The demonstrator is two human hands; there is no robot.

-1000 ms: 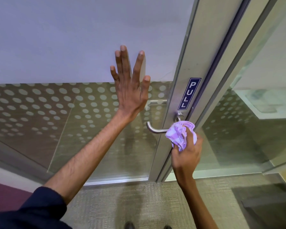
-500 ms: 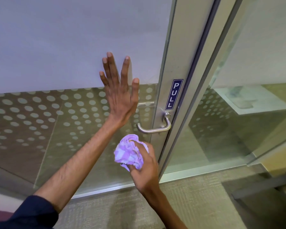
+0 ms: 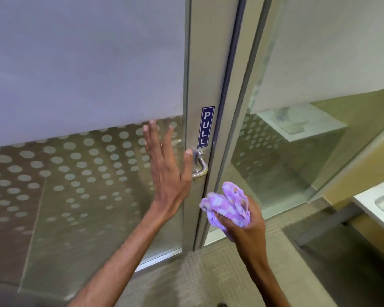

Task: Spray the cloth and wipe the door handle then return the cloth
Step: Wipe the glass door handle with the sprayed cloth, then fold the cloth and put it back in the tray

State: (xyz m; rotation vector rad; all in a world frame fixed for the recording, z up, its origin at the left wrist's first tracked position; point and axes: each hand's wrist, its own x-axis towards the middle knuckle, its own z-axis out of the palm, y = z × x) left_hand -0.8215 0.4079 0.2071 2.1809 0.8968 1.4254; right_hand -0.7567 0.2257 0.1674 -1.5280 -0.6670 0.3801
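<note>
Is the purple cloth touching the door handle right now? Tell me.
No: the purple cloth, bunched in the right hand, sits below and apart from the door handle.

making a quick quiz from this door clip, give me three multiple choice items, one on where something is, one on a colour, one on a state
1. Where is the cloth relative to the door handle?
A. wrapped around it
B. below and to its right, apart from it
C. lying on the floor

2. What colour is the PULL sign?
A. dark blue with white letters
B. red with black letters
C. green with yellow letters

3. How is the left hand?
A. closed in a fist
B. gripping the cloth
C. open, fingers spread

Answers: 1 B, the right hand holds the cloth clear of the handle; 2 A, white letters on dark blue; 3 C, flat and empty by the glass.
</note>
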